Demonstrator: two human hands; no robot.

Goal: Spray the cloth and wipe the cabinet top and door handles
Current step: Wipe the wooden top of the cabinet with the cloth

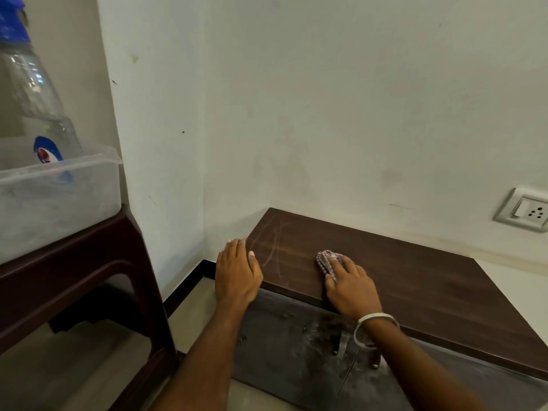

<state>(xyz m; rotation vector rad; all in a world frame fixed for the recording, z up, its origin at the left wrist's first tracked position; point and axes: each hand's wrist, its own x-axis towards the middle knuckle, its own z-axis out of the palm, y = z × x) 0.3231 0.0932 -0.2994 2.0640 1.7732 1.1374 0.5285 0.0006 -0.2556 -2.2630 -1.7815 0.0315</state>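
Note:
A low cabinet with a dark wooden top [415,280] stands in the corner of the room. My right hand [351,287] presses a bunched purple-and-white cloth [327,259] onto the top near its front edge, fingers laid over the cloth. My left hand [235,271] rests flat on the top's left front corner. Dusty streaks mark the top beside that hand. Below, the dusty dark door front [296,351] carries a metal handle [342,345], partly hidden by my right wrist. A clear spray bottle [32,93] with a blue head stands at the upper left.
A clear plastic tub [59,197] holds the bottle on a dark brown plastic stool [89,277] at the left. White walls close in behind and to the left. A wall socket [526,212] sits at the right. Pale floor lies between stool and cabinet.

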